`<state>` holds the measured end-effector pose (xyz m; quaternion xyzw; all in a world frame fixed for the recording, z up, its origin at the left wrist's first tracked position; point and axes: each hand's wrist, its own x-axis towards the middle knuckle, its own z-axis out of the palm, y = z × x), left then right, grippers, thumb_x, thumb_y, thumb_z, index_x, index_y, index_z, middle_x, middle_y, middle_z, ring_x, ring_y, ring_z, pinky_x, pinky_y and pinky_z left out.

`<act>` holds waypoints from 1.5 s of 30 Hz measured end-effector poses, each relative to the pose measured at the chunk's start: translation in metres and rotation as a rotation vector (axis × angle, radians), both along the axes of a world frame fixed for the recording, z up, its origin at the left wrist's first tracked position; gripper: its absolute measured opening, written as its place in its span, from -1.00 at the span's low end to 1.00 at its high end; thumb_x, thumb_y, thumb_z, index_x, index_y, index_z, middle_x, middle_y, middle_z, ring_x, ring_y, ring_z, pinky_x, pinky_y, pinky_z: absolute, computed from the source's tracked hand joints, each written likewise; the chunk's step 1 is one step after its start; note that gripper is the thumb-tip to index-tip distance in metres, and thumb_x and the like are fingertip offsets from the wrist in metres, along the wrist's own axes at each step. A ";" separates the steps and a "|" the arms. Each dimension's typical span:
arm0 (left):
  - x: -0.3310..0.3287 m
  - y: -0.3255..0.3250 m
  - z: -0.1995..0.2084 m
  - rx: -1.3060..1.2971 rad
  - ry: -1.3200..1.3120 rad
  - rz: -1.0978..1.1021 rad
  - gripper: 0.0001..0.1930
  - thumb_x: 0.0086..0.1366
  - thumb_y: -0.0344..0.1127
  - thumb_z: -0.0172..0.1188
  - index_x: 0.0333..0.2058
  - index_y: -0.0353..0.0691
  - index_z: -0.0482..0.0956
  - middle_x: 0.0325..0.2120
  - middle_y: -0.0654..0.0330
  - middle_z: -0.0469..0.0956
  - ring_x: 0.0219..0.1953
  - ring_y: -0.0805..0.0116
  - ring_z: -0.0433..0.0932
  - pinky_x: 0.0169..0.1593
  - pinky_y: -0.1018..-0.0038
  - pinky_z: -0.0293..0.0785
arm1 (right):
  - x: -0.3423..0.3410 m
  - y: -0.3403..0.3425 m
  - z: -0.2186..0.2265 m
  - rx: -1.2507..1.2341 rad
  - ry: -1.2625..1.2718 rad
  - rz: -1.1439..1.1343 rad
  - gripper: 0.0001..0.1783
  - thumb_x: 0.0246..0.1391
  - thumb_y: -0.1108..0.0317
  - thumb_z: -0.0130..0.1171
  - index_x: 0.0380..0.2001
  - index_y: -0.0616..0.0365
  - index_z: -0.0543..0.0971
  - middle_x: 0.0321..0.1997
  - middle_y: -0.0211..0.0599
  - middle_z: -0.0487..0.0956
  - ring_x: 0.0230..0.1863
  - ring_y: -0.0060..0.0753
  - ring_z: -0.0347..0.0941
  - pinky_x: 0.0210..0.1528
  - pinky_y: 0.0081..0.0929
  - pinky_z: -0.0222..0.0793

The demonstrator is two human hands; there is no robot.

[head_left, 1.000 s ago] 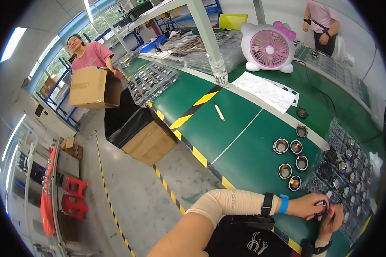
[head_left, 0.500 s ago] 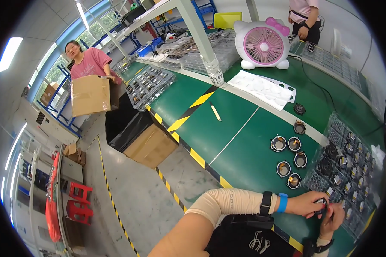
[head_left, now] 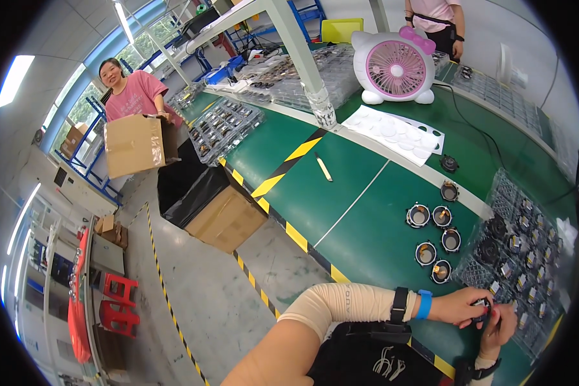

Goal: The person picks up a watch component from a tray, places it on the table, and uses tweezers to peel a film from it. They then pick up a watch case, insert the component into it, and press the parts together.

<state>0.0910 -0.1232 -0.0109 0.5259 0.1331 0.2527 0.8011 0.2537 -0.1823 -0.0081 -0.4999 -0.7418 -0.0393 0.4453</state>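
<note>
Head view: we still pinch a small black round part (head_left: 481,311) between left hand (head_left: 458,306) and right hand (head_left: 499,323). Only our view drifted; the coworker's cardboard box (head_left: 135,145) stays far left.

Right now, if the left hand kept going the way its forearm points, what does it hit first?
Most likely the small dark part pinched between both hands, then the right hand just beyond it. Further on lies the clear tray of parts; depth is unclear.

A long green workbench (head_left: 341,186) edged with yellow-and-black hazard tape (head_left: 283,225) crosses the room. Left of it lies grey concrete floor (head_left: 193,302) with a striped line. Ceiling strip lights (head_left: 16,80) glow overhead, blue shelving (head_left: 87,161) lines the far wall, and red stools (head_left: 112,302) stand by grey racks.
</note>
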 end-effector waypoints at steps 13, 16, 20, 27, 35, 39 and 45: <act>-0.026 0.023 0.019 -0.128 0.120 0.170 -0.74 0.29 -0.26 -0.13 -0.09 -0.21 0.29 -0.37 0.14 0.52 -0.61 0.57 0.39 -0.59 0.69 0.31 | -0.011 0.018 0.016 0.121 0.089 0.041 -0.89 -0.03 0.40 0.10 -0.52 0.22 0.48 -0.54 -0.21 0.50 -0.51 -0.21 0.45 -0.48 -0.42 0.36; -0.016 0.026 0.021 -0.253 0.047 0.148 -0.71 0.29 -0.30 -0.15 -0.05 -0.26 0.25 -0.27 0.07 0.48 -0.53 0.47 0.40 -0.55 0.66 0.29 | -0.004 0.020 0.019 0.131 0.118 0.035 -0.92 -0.05 0.44 0.12 -0.51 0.23 0.49 -0.54 -0.22 0.50 -0.55 -0.26 0.45 -0.53 -0.49 0.34; -0.008 0.020 0.016 -0.243 0.019 0.092 -0.72 0.29 -0.35 -0.18 -0.03 -0.27 0.24 -0.25 0.03 0.47 -0.48 0.45 0.43 -0.51 0.62 0.36 | 0.001 0.016 0.015 0.135 0.142 0.002 -0.95 -0.10 0.49 0.15 -0.53 0.23 0.49 -0.56 -0.26 0.50 -0.58 -0.33 0.44 -0.58 -0.53 0.32; -0.010 0.014 0.020 -0.262 0.023 0.100 -0.72 0.29 -0.38 -0.19 -0.03 -0.28 0.24 -0.22 -0.01 0.46 -0.45 0.42 0.45 -0.47 0.58 0.41 | -0.001 0.011 0.015 0.135 0.179 0.037 -0.95 -0.12 0.51 0.16 -0.55 0.23 0.49 -0.58 -0.29 0.50 -0.61 -0.35 0.44 -0.62 -0.54 0.32; -0.011 0.017 0.016 -0.276 -0.001 0.080 -0.71 0.29 -0.37 -0.18 -0.02 -0.27 0.25 -0.22 -0.01 0.46 -0.45 0.41 0.46 -0.45 0.55 0.43 | 0.000 0.015 0.013 0.117 0.156 0.064 -0.91 -0.07 0.46 0.14 -0.54 0.25 0.48 -0.58 -0.24 0.49 -0.62 -0.32 0.42 -0.60 -0.53 0.31; -0.015 0.018 0.017 -0.254 -0.020 0.083 -0.71 0.29 -0.37 -0.18 -0.02 -0.28 0.25 -0.22 -0.02 0.46 -0.46 0.40 0.46 -0.45 0.55 0.43 | -0.004 0.017 0.012 0.147 0.162 0.037 -0.93 -0.07 0.48 0.13 -0.54 0.26 0.48 -0.59 -0.23 0.48 -0.64 -0.33 0.40 -0.62 -0.54 0.28; -0.015 0.022 0.020 -0.264 -0.058 0.152 -0.70 0.27 -0.38 -0.17 -0.03 -0.30 0.24 -0.25 -0.03 0.47 -0.48 0.40 0.46 -0.47 0.55 0.42 | -0.003 0.016 0.014 0.071 0.232 -0.118 -0.96 -0.08 0.51 0.13 -0.52 0.24 0.49 -0.59 -0.26 0.47 -0.64 -0.35 0.39 -0.62 -0.57 0.24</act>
